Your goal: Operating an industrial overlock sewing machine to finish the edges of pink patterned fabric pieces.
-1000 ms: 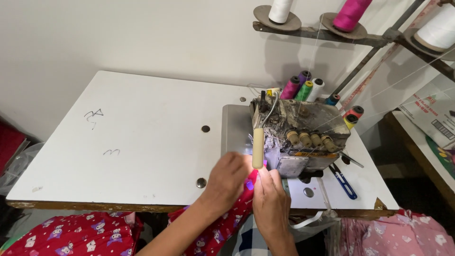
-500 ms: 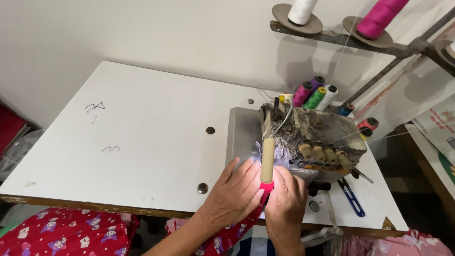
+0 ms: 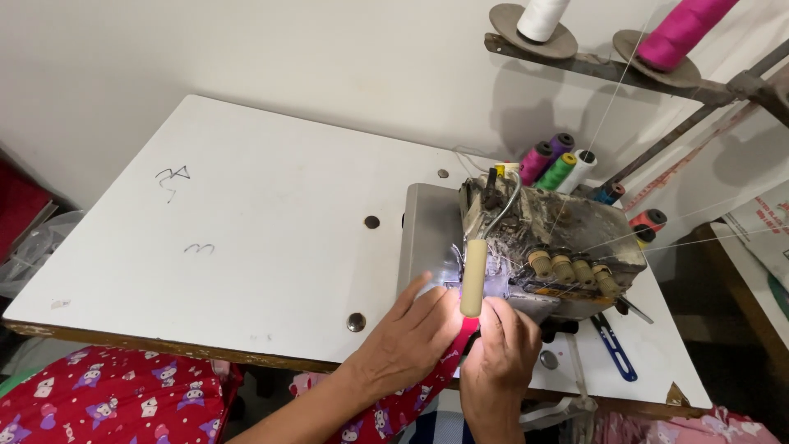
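Left hand (image 3: 408, 333): flat, fingers spread, pressing the red printed fabric (image 3: 411, 399) onto the machine bed; grip open, nothing clasped.
Right hand (image 3: 499, 349): fingertips pinched on the fabric edge just below the cream lever (image 3: 472, 277).
Fabric position: under both hands, front edge at the presser area, remainder hanging off the desk (image 3: 246, 247).
Sewing machine (image 3: 542, 247): directly ahead of the grip; thread cones (image 3: 559, 164) beyond it.
Judgement: keep edge aligned, fingers well apart from needle, feed evenly.
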